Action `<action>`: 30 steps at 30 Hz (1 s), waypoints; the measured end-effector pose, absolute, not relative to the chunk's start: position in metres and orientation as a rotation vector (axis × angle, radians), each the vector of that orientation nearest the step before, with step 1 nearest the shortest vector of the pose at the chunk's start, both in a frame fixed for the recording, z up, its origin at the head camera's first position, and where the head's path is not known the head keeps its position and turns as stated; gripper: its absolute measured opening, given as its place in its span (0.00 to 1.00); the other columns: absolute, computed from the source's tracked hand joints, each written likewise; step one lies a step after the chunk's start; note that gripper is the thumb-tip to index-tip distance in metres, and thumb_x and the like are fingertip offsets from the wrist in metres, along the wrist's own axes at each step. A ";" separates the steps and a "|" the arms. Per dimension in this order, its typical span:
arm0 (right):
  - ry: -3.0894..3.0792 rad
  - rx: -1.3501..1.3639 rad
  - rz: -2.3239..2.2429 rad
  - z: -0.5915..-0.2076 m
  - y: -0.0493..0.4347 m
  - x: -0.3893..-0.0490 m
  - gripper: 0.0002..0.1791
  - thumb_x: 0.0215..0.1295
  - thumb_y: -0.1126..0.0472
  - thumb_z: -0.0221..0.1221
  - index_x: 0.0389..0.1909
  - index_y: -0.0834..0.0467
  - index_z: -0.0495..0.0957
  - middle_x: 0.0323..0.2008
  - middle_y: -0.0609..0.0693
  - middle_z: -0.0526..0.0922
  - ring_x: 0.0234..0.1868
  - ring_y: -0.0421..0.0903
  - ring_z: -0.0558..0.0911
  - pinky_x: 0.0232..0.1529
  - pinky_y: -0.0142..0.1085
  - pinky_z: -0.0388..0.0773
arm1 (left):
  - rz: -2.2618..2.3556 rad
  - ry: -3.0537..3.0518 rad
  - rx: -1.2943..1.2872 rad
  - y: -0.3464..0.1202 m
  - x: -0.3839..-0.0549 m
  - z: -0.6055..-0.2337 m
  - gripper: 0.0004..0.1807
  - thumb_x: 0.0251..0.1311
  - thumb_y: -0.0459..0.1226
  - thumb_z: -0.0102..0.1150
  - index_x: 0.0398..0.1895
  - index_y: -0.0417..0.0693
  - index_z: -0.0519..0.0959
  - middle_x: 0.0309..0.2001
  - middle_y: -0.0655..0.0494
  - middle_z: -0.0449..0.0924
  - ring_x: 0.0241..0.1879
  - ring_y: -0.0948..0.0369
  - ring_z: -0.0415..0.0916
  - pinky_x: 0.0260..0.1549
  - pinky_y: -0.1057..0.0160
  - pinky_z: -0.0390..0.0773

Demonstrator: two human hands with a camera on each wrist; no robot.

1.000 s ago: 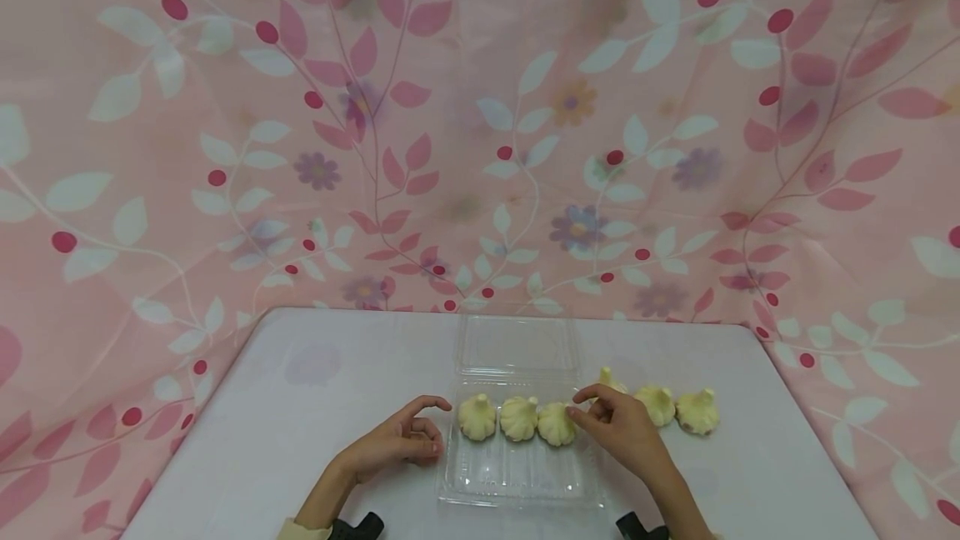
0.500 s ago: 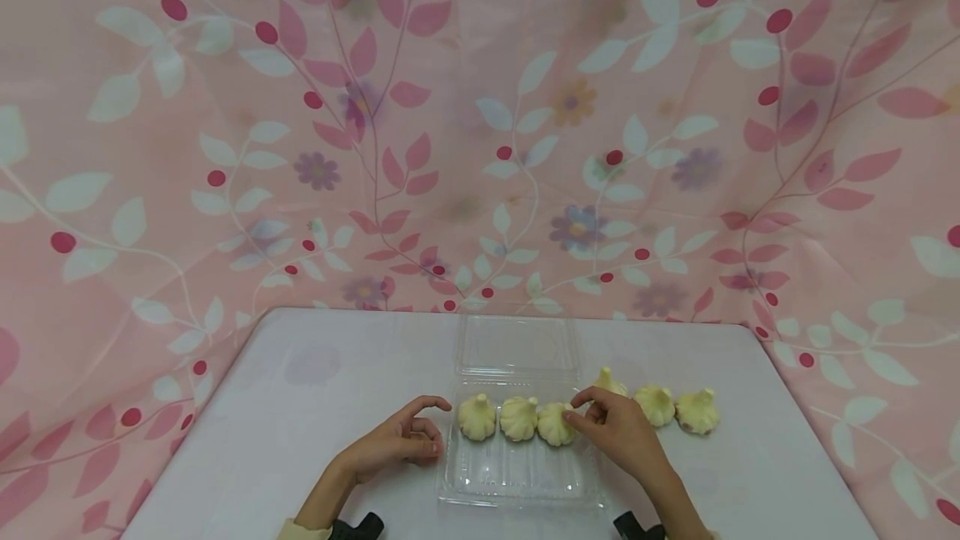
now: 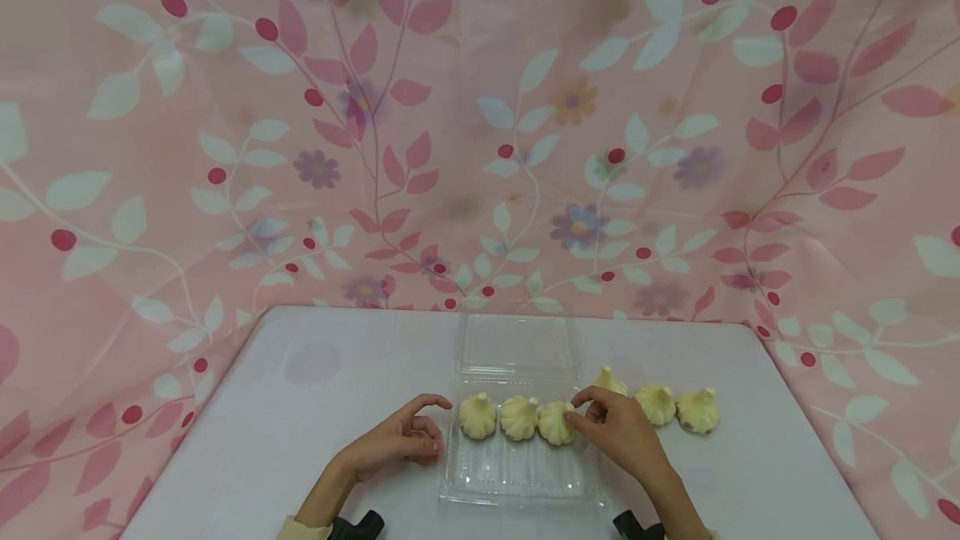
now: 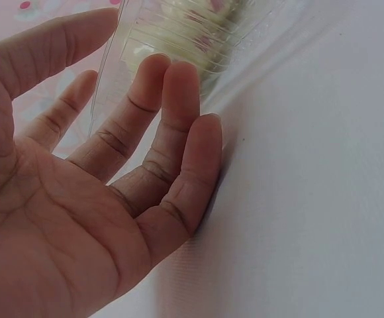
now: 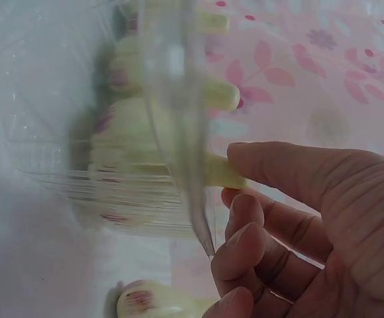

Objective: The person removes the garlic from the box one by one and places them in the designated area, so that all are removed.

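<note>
Three pale yellow garlic bulbs sit in a row across the far part of a clear plastic clamshell box [image 3: 517, 486], whose lid [image 3: 517, 346] lies back. They are the left bulb [image 3: 477, 417], the middle bulb [image 3: 519, 418] and the right bulb [image 3: 557, 424]. With thumb and forefinger, my right hand [image 3: 618, 432] pinches the right bulb's stem [image 5: 224, 172] above the box rim. Beside the box's left wall, my left hand [image 3: 397, 437] is loosely bent and holds nothing. Its fingertips [image 4: 181, 83] lie at the clear wall; whether they touch it I cannot tell.
Right of the box, three more garlic bulbs lie on the white table [image 3: 750, 473]: a partly hidden bulb [image 3: 611, 382] behind my right hand, a second bulb [image 3: 656, 405] and the farthest bulb [image 3: 697, 412]. A pink floral cloth [image 3: 480, 148] hangs behind.
My right hand has shifted slightly left, thumb and forefinger coming closer around the right garlic bulb's stem. The left hand, box and other bulbs have stayed put.
</note>
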State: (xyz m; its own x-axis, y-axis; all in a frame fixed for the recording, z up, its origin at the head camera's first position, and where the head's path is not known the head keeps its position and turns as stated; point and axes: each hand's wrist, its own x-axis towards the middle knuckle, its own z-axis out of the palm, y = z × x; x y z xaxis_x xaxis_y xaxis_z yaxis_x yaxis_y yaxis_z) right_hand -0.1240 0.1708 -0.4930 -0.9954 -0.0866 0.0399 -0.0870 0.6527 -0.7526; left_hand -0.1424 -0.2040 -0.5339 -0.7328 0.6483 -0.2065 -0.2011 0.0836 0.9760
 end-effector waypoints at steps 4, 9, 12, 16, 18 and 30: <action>-2.855 0.149 1.298 -0.492 0.171 -0.124 0.08 0.57 0.54 0.72 0.34 0.48 0.83 0.16 0.41 0.73 0.15 0.39 0.68 0.18 0.32 0.64 | 1.718 1.749 0.439 -0.203 -0.142 -0.532 0.32 0.64 0.33 0.61 0.70 0.46 0.60 0.40 0.48 0.80 0.41 0.55 0.78 0.45 0.55 0.78; -2.856 0.142 1.303 -0.492 0.170 -0.123 0.07 0.57 0.54 0.72 0.34 0.48 0.83 0.16 0.41 0.72 0.16 0.39 0.68 0.18 0.32 0.63 | 1.717 1.748 0.437 -0.203 -0.142 -0.532 0.32 0.64 0.33 0.61 0.70 0.46 0.60 0.40 0.49 0.80 0.41 0.55 0.78 0.44 0.56 0.78; -2.854 0.150 1.318 -0.491 0.170 -0.123 0.07 0.57 0.55 0.71 0.34 0.48 0.83 0.16 0.41 0.72 0.16 0.39 0.68 0.18 0.32 0.63 | 1.716 1.748 0.439 -0.203 -0.142 -0.532 0.32 0.64 0.33 0.61 0.69 0.46 0.60 0.40 0.49 0.80 0.40 0.56 0.78 0.43 0.57 0.78; -2.843 0.160 1.345 -0.490 0.169 -0.123 0.07 0.57 0.55 0.71 0.34 0.49 0.83 0.16 0.42 0.73 0.16 0.39 0.68 0.18 0.32 0.64 | 1.712 1.752 0.442 -0.203 -0.142 -0.533 0.32 0.64 0.33 0.61 0.70 0.46 0.60 0.40 0.49 0.80 0.40 0.56 0.78 0.44 0.56 0.78; -2.838 0.164 1.356 -0.489 0.169 -0.122 0.07 0.57 0.56 0.71 0.34 0.50 0.83 0.16 0.42 0.73 0.16 0.39 0.69 0.18 0.32 0.65 | 1.712 1.751 0.440 -0.203 -0.142 -0.533 0.32 0.65 0.33 0.61 0.70 0.46 0.59 0.40 0.49 0.80 0.41 0.56 0.78 0.44 0.56 0.78; -2.792 0.134 1.399 -0.480 0.171 -0.118 0.08 0.57 0.56 0.72 0.34 0.51 0.83 0.18 0.43 0.75 0.20 0.40 0.72 0.21 0.32 0.68 | 1.723 1.736 0.435 -0.203 -0.141 -0.533 0.32 0.64 0.33 0.61 0.70 0.46 0.60 0.40 0.49 0.80 0.41 0.55 0.78 0.45 0.55 0.78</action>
